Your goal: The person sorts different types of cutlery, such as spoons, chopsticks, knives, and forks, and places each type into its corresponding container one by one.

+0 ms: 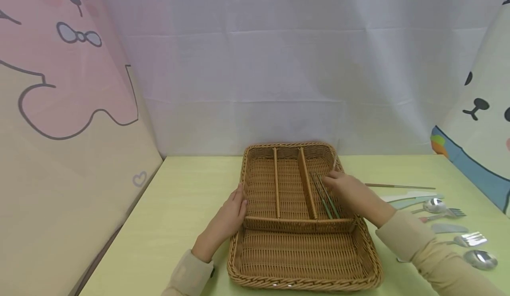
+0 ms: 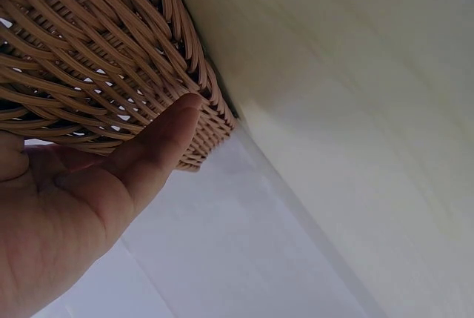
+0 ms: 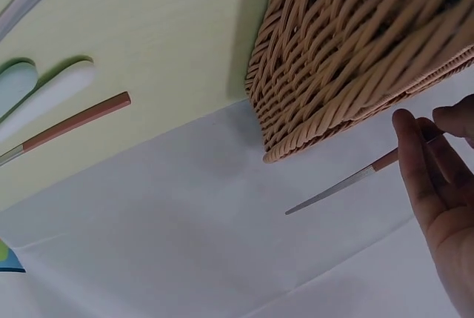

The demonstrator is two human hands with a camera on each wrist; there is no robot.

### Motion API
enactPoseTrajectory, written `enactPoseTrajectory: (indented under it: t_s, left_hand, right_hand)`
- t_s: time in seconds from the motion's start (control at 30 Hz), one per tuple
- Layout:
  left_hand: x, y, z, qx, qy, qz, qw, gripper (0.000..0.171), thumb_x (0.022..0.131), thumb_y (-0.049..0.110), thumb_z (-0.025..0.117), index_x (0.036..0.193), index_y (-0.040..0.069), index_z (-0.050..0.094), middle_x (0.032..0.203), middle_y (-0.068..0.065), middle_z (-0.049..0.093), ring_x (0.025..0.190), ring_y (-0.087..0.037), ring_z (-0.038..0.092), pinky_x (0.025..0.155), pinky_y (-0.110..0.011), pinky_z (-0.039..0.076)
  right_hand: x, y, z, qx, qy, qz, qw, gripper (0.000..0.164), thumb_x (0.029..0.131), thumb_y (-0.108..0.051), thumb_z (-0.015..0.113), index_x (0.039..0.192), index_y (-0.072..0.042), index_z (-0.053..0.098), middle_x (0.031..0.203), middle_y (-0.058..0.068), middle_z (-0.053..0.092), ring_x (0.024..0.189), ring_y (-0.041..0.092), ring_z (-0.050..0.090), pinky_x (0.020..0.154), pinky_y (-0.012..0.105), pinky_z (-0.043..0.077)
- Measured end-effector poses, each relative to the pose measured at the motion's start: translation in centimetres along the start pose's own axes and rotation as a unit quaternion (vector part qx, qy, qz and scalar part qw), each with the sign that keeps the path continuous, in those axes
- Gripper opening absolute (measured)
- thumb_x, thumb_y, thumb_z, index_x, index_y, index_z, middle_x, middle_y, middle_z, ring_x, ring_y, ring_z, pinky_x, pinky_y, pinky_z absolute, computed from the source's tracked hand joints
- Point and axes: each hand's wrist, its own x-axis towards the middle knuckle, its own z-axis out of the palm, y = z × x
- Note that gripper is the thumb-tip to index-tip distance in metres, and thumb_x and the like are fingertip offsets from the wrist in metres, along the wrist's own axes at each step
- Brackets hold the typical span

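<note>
A wicker basket with dividers sits before me. My left hand rests along its left side, and in the left wrist view the extended fingers lie against the woven wall. Over the back right compartment, my right hand pinches a chopstick with a brown handle and a silver end. It slants upward, tip toward the back curtain. Two green-handled chopsticks lie inside that same compartment. The other back compartments and the wide front one hold nothing.
Right of the basket, a second brown chopstick lies on the pale yellow table. Near it are a white knife, a pale green knife, spoons and forks. A white curtain stands behind the table.
</note>
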Motion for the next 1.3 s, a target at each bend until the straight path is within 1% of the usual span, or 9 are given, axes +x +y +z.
enactPoseTrajectory:
  t_s: [0.1,0.2,0.27,0.4,0.5,0.77,1.13,1.2,1.3]
  left_hand:
    - [-0.1,0.0,0.0,-0.002,-0.001,-0.003,1.0,0.053,0.099,0.016,0.033,0.141,-0.01,0.011,0.14,-0.033,0.03,0.122,-0.041,0.038,0.095,-0.052,0.044]
    - [-0.1,0.1,-0.1,-0.004,-0.001,-0.002,1.0,0.053,0.099,0.016,0.033,0.141,-0.01,0.012,0.14,-0.034,0.03,0.122,-0.041,0.038,0.095,-0.052,0.044]
    - [-0.1,0.1,-0.1,-0.005,0.001,-0.002,1.0,0.053,0.099,0.015,0.033,0.141,-0.01,0.012,0.139,-0.034,0.031,0.121,-0.041,0.038,0.095,-0.052,0.044]
    - [-0.1,0.0,0.0,-0.007,0.002,-0.003,1.0,0.054,0.099,0.016,0.033,0.141,-0.009,0.012,0.139,-0.033,0.032,0.121,-0.041,0.04,0.094,-0.052,0.044]
    - [-0.2,0.0,0.0,-0.004,0.002,-0.002,1.0,0.054,0.1,0.017,0.033,0.141,-0.009,0.012,0.138,-0.033,0.032,0.119,-0.04,0.042,0.093,-0.051,0.046]
    - [-0.2,0.0,0.0,0.001,0.005,0.001,1.0,0.053,0.099,0.017,0.033,0.141,-0.009,0.012,0.138,-0.034,0.032,0.119,-0.042,0.041,0.092,-0.051,0.046]
    - [-0.1,-0.1,0.1,0.002,0.004,-0.011,0.9999,0.054,0.099,0.018,0.033,0.142,-0.007,0.013,0.139,-0.033,0.032,0.121,-0.041,0.039,0.094,-0.052,0.044]
    - [-0.1,-0.1,0.1,0.001,0.004,-0.011,0.9999,0.053,0.099,0.018,0.033,0.142,-0.007,0.013,0.139,-0.033,0.032,0.121,-0.041,0.039,0.094,-0.052,0.044]
    - [-0.1,-0.1,0.1,0.0,0.006,-0.007,1.0,0.053,0.099,0.018,0.034,0.141,-0.008,0.014,0.138,-0.034,0.032,0.121,-0.042,0.04,0.094,-0.052,0.045]
  right_hand:
    - [0.0,0.0,0.4,-0.011,0.0,-0.018,1.0,0.026,0.072,0.009,0.067,0.092,-0.005,0.06,0.088,0.009,0.06,0.075,0.023,0.061,0.058,0.029,0.055]
    - [-0.1,-0.1,0.7,-0.009,-0.008,-0.029,1.0,0.026,0.073,0.013,0.064,0.09,-0.005,0.06,0.089,0.008,0.06,0.074,0.019,0.06,0.058,0.028,0.055]
    - [-0.1,-0.1,0.9,-0.012,-0.017,-0.035,0.999,0.024,0.075,0.015,0.061,0.085,-0.007,0.058,0.084,0.005,0.058,0.067,0.014,0.057,0.053,0.025,0.052]
    - [-0.1,0.0,1.3,-0.017,-0.039,-0.036,0.998,0.026,0.077,0.016,0.056,0.075,-0.009,0.05,0.081,0.005,0.056,0.056,0.006,0.042,0.044,0.021,0.04]
    - [-0.1,0.1,1.5,-0.006,-0.053,-0.036,0.998,0.025,0.08,0.013,0.056,0.072,-0.01,0.048,0.081,0.006,0.058,0.057,0.006,0.043,0.044,0.02,0.038]
    - [-0.3,0.2,1.7,0.049,-0.089,-0.048,0.994,0.02,0.082,0.011,0.054,0.077,-0.008,0.056,0.081,0.006,0.061,0.064,0.01,0.055,0.05,0.025,0.048]
    - [-0.4,0.5,2.0,0.072,-0.105,-0.051,0.991,0.016,0.085,0.006,0.054,0.082,-0.008,0.059,0.08,0.004,0.061,0.069,0.014,0.058,0.054,0.027,0.052]
    - [-0.5,0.6,2.1,0.067,-0.105,-0.052,0.991,0.016,0.085,0.007,0.054,0.082,-0.008,0.059,0.082,0.006,0.062,0.071,0.015,0.06,0.055,0.028,0.053]
    - [-0.5,0.8,2.3,0.058,-0.099,-0.057,0.992,0.016,0.083,0.009,0.054,0.085,-0.006,0.061,0.089,0.013,0.066,0.078,0.023,0.063,0.061,0.033,0.057]
